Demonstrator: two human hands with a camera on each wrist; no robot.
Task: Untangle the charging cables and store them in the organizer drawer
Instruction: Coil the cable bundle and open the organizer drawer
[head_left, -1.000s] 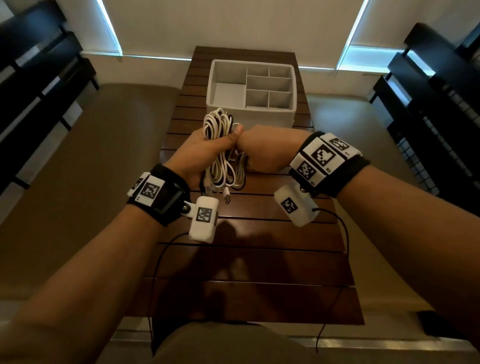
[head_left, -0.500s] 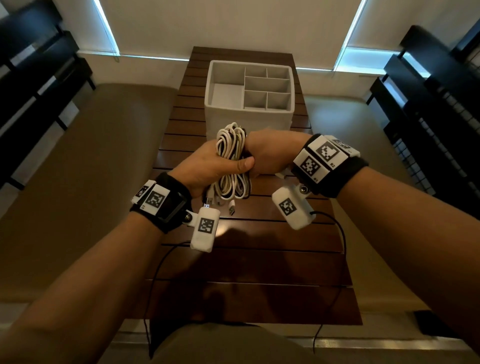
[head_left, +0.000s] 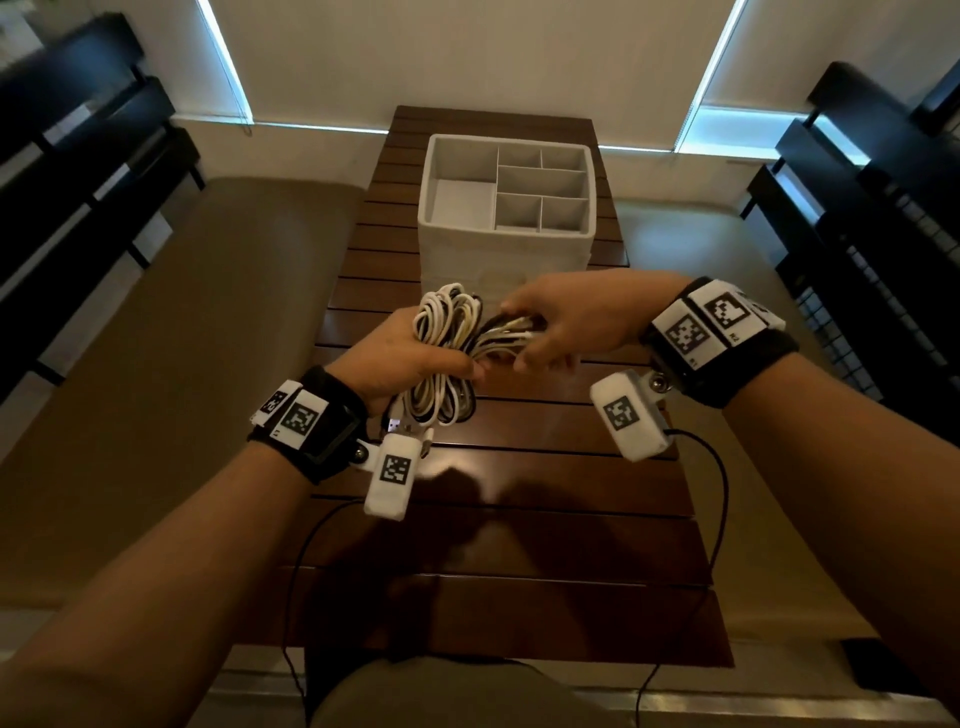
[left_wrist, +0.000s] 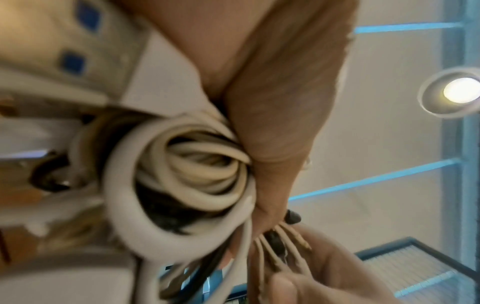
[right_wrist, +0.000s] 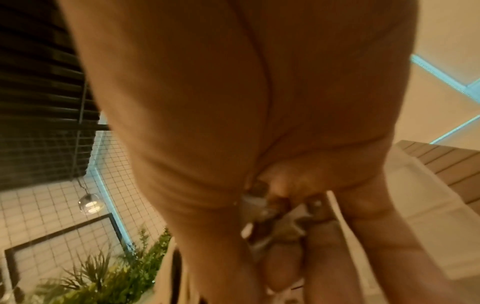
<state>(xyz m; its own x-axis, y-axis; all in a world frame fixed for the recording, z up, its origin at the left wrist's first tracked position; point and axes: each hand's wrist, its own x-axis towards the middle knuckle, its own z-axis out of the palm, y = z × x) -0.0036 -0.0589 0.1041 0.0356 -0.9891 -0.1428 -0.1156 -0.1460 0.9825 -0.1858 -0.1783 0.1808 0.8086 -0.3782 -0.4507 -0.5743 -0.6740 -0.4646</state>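
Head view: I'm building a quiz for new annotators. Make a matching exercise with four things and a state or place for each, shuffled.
Things:
1. left hand
2. right hand
3. organizer
4. USB plugs

States:
A. stands on the slatted table, compartments empty
B. dangle below the bundle
C. grips the coiled cable bundle
D. pinches strands pulled out sideways

Pairs: 1-C, 2-D, 3-A, 4-B

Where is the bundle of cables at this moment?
In the head view, the cable bundle is at centre, gripped by the left hand above the wooden table, just before the white organizer.
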